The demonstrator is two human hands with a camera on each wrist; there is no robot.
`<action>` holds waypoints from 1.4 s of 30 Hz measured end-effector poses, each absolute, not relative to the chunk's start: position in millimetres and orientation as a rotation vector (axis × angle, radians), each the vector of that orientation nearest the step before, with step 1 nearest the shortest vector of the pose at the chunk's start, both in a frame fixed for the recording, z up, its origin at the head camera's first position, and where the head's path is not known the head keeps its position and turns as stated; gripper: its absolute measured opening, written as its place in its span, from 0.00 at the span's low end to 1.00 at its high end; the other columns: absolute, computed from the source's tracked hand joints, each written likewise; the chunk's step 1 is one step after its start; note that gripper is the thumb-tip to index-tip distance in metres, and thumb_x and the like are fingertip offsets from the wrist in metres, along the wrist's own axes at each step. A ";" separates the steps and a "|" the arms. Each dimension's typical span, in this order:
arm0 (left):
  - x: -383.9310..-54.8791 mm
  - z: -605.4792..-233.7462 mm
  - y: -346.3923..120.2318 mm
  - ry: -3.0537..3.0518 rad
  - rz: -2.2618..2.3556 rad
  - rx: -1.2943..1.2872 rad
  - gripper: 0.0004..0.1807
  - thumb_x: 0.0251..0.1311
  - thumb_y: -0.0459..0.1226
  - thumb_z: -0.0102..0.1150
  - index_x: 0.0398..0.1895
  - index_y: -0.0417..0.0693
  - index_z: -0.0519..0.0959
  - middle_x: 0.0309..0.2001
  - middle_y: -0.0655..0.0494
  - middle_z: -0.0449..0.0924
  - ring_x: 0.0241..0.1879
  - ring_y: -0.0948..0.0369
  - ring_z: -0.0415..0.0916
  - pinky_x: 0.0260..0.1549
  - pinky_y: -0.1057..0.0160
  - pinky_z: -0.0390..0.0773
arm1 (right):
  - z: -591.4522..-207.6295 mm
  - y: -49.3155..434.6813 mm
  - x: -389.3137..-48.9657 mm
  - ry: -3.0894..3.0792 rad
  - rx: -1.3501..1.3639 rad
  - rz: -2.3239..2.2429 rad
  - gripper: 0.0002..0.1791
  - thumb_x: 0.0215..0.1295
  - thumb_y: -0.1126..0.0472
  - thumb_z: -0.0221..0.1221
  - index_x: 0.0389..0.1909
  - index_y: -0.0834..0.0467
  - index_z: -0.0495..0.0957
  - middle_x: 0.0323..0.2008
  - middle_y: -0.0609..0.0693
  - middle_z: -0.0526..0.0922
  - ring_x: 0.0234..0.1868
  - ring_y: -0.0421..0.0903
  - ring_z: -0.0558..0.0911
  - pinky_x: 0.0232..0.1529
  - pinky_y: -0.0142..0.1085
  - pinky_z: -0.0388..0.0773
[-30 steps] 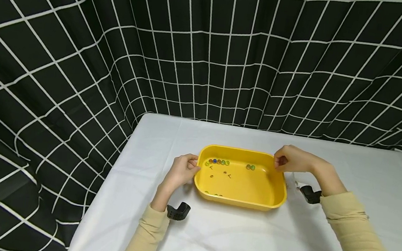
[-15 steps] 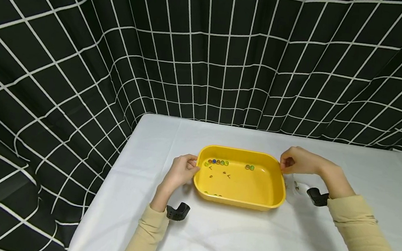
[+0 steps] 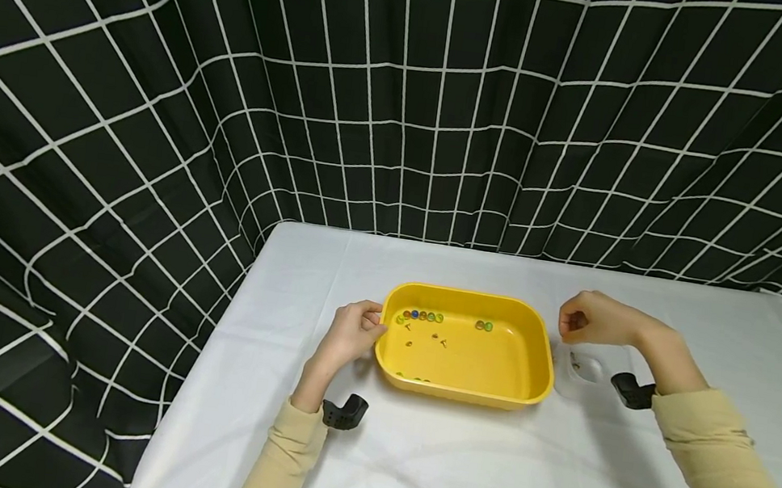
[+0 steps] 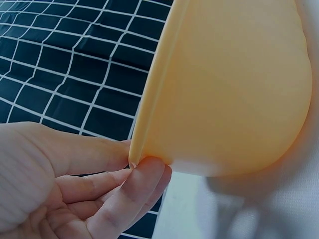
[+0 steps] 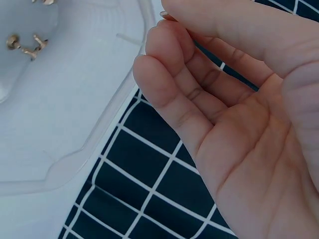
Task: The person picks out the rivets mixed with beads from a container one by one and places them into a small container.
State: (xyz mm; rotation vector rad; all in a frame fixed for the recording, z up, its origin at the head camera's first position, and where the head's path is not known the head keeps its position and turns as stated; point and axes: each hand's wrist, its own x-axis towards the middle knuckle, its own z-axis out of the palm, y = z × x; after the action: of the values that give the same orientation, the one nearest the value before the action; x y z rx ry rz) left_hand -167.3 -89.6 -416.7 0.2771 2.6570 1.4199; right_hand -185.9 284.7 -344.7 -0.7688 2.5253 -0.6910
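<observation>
My left hand (image 3: 348,331) pinches the left rim of a yellow plastic tub (image 3: 486,361); in the left wrist view thumb and fingers close over its lip. Inside the tub lie several glass marbles (image 3: 423,315) along the back wall and several small gold-coloured tacks (image 3: 443,343) on the floor. My right hand (image 3: 597,318) is above a clear plastic box (image 5: 94,99), just right of the tub. Its thumb and fingertips are together, with a tiny coppery bit of a tack (image 5: 165,15) showing between them. A few tacks (image 5: 32,49) lie in the box.
A white cloth (image 3: 437,461) covers the table under the tub and box. Black curtains (image 3: 416,100) with a white grid hang behind and to the left. Black wrist mounts (image 3: 344,412) sit on both forearms.
My right hand has moved right, from over the tub's right rim to above the clear box, which shows more now. The left hand keeps its hold on the tub.
</observation>
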 end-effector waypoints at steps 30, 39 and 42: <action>-166.5 -417.1 -91.1 2.652 1.424 0.275 0.18 0.57 0.29 0.58 0.51 0.29 0.73 0.35 0.46 0.77 0.33 0.57 0.78 0.31 0.66 0.79 | -350.7 304.3 -179.1 2.521 -0.670 -0.669 0.08 0.50 0.73 0.61 0.21 0.58 0.75 0.20 0.45 0.73 0.22 0.39 0.69 0.23 0.28 0.70; -167.3 -417.0 -90.7 2.651 1.420 0.272 0.18 0.58 0.29 0.58 0.52 0.30 0.73 0.35 0.46 0.77 0.33 0.57 0.78 0.30 0.66 0.78 | -351.8 306.6 -178.6 2.502 -0.645 -0.671 0.07 0.50 0.73 0.61 0.23 0.59 0.74 0.21 0.46 0.73 0.23 0.40 0.69 0.24 0.29 0.72; -167.1 -416.2 -90.4 2.653 1.416 0.274 0.19 0.57 0.29 0.58 0.52 0.30 0.74 0.35 0.47 0.77 0.32 0.58 0.77 0.30 0.67 0.78 | -352.0 307.2 -178.8 2.506 -0.638 -0.664 0.07 0.51 0.73 0.62 0.23 0.59 0.74 0.21 0.46 0.73 0.23 0.40 0.69 0.25 0.29 0.72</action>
State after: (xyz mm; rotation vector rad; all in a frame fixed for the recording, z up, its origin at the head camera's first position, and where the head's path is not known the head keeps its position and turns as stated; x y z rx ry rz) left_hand -167.1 -90.4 -416.2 0.2743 2.6534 1.4159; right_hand -178.8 307.2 -352.0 -0.6379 2.5064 -0.6643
